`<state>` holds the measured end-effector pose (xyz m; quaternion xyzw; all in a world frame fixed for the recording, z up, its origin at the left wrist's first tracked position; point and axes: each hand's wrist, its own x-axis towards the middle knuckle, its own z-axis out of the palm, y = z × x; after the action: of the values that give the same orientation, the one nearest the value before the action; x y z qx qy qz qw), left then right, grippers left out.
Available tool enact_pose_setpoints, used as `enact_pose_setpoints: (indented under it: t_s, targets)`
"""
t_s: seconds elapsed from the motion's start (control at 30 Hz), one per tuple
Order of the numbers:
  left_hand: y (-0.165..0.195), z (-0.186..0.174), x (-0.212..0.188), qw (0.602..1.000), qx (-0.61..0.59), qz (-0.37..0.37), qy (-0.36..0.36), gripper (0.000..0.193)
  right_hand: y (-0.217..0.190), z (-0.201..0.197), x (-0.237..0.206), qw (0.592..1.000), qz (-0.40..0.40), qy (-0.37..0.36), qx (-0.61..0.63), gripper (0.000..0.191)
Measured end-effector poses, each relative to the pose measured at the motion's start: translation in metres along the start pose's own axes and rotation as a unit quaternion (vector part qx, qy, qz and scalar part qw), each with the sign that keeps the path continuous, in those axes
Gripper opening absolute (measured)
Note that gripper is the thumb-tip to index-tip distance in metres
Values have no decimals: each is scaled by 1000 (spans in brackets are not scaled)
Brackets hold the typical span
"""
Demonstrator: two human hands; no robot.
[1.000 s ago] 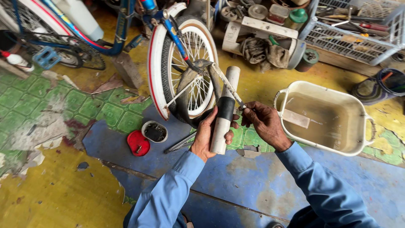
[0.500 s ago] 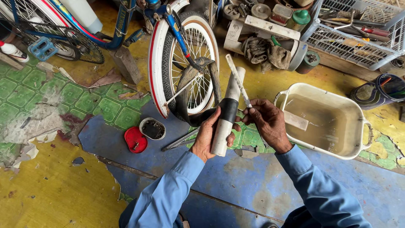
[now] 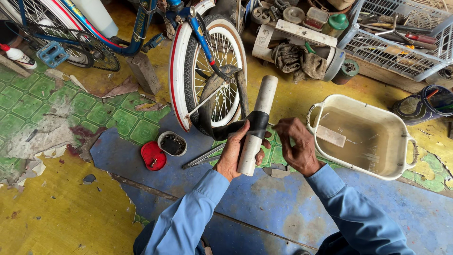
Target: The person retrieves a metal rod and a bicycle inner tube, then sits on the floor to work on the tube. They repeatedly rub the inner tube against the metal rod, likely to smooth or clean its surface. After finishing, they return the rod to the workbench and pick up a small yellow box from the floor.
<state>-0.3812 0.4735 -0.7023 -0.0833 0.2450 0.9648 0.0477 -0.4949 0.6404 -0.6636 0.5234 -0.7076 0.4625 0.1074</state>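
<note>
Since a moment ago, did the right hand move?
Yes. The right hand dropped lower, curling into a fist, judged against the white basin; the thin stick it held up is out of sight.

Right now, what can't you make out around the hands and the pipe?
- Right hand, head view: back of the hand faces the camera; curled fingers hide anything held.
- White pipe: its middle is covered by the black inner tube and the left hand.
- Small round tin beside the red lid: contents too small to tell.
- Basin: murky water blurs what lies in it.
</note>
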Motion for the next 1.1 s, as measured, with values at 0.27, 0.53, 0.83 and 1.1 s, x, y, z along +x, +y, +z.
enact_pose_setpoints:
  t_s: [0.27,0.53,0.83,1.1]
  targets:
    - [-2,4,-7,999,34,1,-16,74,11,-3,2,995,-68,39,-64,29]
    - [0,11,-14,998,58,17,-15,74,8,-3,1,993,-86,50,-60,34]
    - [1,11,-16,999,-5,2,-54,76,1,-3,9,997,-14,60,-53,31]
    - [2,9,-12,997,-16,2,-69,75,1,-13,13,995,-91,12,-42,45]
